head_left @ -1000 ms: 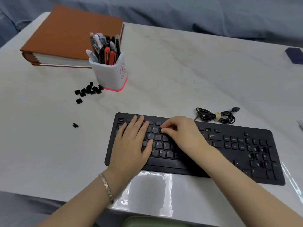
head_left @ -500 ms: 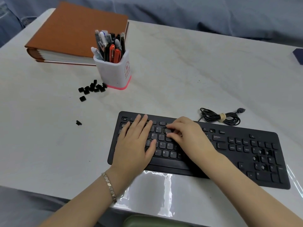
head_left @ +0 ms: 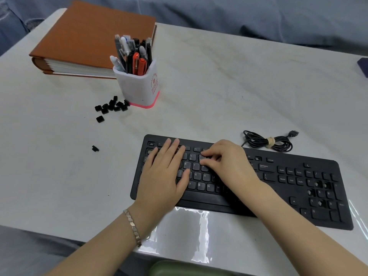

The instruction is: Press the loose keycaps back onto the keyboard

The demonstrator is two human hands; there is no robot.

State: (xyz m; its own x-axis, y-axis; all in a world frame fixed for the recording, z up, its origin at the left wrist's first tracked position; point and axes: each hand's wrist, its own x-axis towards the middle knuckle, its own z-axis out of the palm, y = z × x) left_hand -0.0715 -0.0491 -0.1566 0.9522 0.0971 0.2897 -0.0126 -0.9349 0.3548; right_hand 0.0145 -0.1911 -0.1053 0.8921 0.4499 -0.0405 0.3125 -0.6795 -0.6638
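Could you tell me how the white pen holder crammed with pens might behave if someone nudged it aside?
The white pen holder with a pink base looks top-heavy, since the pens stand well above its rim, so it may tip. Its flat base would probably slide on the smooth white table.

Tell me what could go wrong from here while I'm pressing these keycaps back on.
1. The right hand hides the key its fingers press, so a crooked cap might go unnoticed.
2. The lone keycap lies apart from the pile of keycaps by the pen cup and could be overlooked.
3. Open sockets on the number pad remain; the left hand, flat on the keyboard, may push seated keys.
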